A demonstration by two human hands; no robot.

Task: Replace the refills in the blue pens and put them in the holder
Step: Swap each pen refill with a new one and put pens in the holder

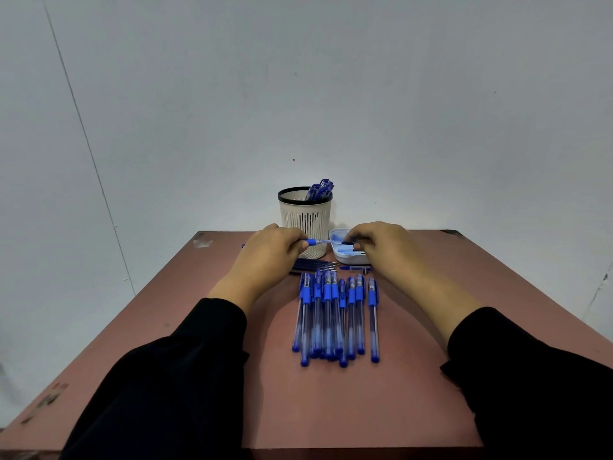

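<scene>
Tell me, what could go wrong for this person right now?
Both hands, left hand and right hand, hold one pen in mid-air above the white tray; a small part might drop and roll off. A sleeve could also nudge the row of pens on the table.

We see a reddish-brown table (pixel 331 410) with scuffed corners, set against a plain grey-white wall (pixel 298 78).

Blue pen (pixel 320 242) between both hands
</scene>
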